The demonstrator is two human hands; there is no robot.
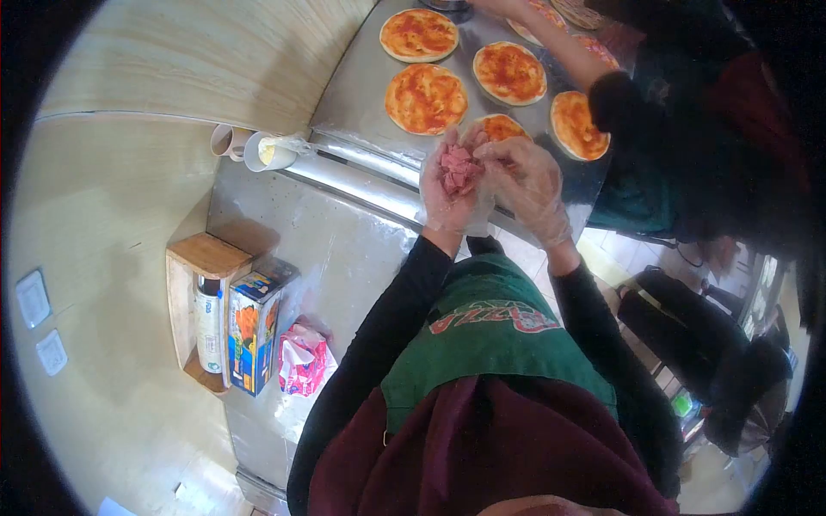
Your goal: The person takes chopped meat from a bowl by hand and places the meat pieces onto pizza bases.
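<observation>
My left hand (449,208), in a clear plastic glove, is cupped palm up around a small heap of pink chopped ham (460,169). Close beside it is my right hand (535,185), also gloved, its fingers bent together at the edge of the heap; what they pinch, if anything, is hidden. Just beyond both hands, a pizza base with red sauce (503,127) lies partly covered by them on the metal worktop (353,95). Further sauced bases, such as one pizza base (426,99) and another pizza base (579,126), lie around it.
A co-worker's arm (568,52) reaches over the worktop from the right, near pizzas with toppings (594,50). At left stand a white cup (262,152), a wooden box (206,249), a coloured carton (252,331) and a pink-and-white bag (304,359).
</observation>
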